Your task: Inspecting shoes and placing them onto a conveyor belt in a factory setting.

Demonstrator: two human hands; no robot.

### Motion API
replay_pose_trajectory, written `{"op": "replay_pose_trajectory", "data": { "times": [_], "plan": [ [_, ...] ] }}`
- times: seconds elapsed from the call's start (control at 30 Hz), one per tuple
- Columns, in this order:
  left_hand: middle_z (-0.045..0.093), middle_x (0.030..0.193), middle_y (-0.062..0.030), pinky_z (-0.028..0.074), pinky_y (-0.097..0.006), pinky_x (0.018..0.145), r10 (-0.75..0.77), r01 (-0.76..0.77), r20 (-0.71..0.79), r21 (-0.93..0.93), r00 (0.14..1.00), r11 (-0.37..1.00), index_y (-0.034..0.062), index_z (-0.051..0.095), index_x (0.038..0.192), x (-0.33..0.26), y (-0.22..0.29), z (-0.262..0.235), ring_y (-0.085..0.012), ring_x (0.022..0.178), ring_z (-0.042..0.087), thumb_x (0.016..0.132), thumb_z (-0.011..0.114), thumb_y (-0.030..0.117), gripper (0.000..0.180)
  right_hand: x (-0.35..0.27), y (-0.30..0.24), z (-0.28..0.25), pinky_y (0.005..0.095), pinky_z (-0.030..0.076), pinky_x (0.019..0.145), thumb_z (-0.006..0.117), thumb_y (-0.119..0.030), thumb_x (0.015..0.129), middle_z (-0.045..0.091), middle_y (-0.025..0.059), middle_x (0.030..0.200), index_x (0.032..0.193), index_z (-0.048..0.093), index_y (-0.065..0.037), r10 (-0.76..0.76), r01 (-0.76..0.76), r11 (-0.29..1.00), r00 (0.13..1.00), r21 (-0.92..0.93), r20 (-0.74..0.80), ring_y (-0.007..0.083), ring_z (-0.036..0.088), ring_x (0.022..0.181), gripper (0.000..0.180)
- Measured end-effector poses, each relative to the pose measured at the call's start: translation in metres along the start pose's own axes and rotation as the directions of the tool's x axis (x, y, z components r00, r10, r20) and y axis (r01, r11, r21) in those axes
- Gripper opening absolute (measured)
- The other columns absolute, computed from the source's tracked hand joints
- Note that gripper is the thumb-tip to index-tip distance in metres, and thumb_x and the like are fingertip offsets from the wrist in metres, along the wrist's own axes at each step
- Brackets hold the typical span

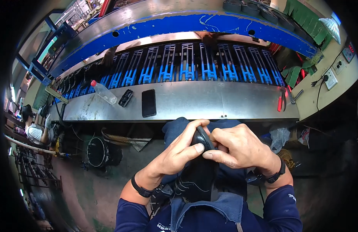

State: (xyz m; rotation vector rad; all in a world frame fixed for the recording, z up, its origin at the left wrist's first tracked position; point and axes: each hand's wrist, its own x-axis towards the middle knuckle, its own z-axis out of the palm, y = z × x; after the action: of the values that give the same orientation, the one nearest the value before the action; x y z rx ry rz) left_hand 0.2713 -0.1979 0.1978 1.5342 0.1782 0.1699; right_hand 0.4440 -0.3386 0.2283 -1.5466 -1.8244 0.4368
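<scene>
A black shoe (196, 176) rests over my lap, toe pointing away from me and laces toward my body. Around the toe end wraps my left hand (179, 150), its thumb pressing on the upper near the dark sole edge. From the other side my right hand (238, 147) closes on the same toe edge, thumb and curled fingers against it. Whether the right fingers hold anything besides the shoe is hidden.
On the steel ledge (186, 100) ahead lie a clear bottle (104, 92) with a red cap, a black case (126, 98), a black phone (148, 103) and red-handled pliers (281, 99). Behind stands a row of blue racks (186, 71). A dark bucket (97, 152) and a co-worker (36, 129) are at left.
</scene>
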Motion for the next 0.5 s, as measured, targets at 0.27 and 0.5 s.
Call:
{"op": "replay_pose_trajectory", "data": {
  "times": [0.27,0.5],
  "plan": [
    [0.049,0.127,-0.0142,0.037,-0.037,0.106,0.000,0.002,-0.015,0.117,1.000,0.993,-0.0035,0.035,0.144,0.000,0.002,0.002,-0.0227,0.120,0.049,0.089,0.056,0.039,0.072,-0.001,0.000,-0.001,0.0400,0.044,0.046,0.066,-0.023,0.091,0.059,0.0132,0.061,0.087,0.057,-0.002,-0.048,0.046,0.996,0.999,-0.072,-0.023,0.0326,0.059,0.050,0.023],
    [0.051,0.124,-0.0129,0.039,-0.037,0.103,0.006,-0.003,-0.019,0.147,1.000,0.989,-0.0022,0.037,0.143,-0.002,-0.001,0.006,-0.0221,0.117,0.050,0.088,0.062,0.035,0.071,-0.008,0.008,0.008,0.0398,0.045,0.046,0.065,-0.016,0.090,0.056,0.0117,0.059,0.086,0.056,-0.003,-0.073,0.076,0.996,0.995,0.041,-0.071,0.0319,0.058,0.049,0.017]
  ]
}}
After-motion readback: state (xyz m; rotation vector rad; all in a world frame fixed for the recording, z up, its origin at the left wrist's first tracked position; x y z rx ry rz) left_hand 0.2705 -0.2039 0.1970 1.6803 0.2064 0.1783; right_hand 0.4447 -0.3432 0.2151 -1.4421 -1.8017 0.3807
